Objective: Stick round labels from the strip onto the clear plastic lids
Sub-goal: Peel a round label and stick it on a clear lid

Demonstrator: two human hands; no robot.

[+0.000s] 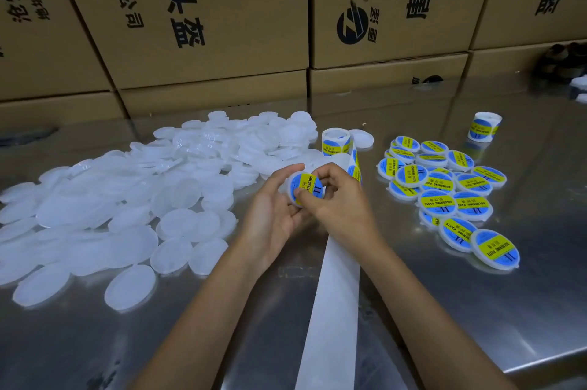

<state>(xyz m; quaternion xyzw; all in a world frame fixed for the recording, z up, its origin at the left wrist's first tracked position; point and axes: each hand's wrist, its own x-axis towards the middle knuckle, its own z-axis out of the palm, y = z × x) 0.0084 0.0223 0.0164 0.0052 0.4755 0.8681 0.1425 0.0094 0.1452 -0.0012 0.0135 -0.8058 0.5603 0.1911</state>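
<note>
Both hands met over the middle of the steel table (476, 310), working on one clear lid (293, 181). Left hand (273, 215) cupped the lid from underneath and from its 9 o'clock side, fingers curled round the rim, palm turned up. Right hand (336, 196) came in from 3 o'clock, thumb pressed flat on the round blue and yellow label (307, 185) sitting on the lid's face, with the other fingers curled over the top edge, so both were clamped on that same lid. Bare white backing strip (333, 310) ran from under the right wrist straight down to 6 o'clock and off the near edge of the table. Up at 12 o'clock from the hands stood the roll of labels (335, 142), with the strip feeding down from it toward the right hand. Whole 9 o'clock side was a big loose heap of plain lids (133, 199), overlapping every which way. Over at 3 o'clock sat the pile of labelled lids (444, 189), most of them face up, some stacked on each other. A second roll (484, 127) stood by itself around 2 o'clock, well apart from everything. Cardboard boxes (206, 18) with black printing walled off the far side of the table.
</note>
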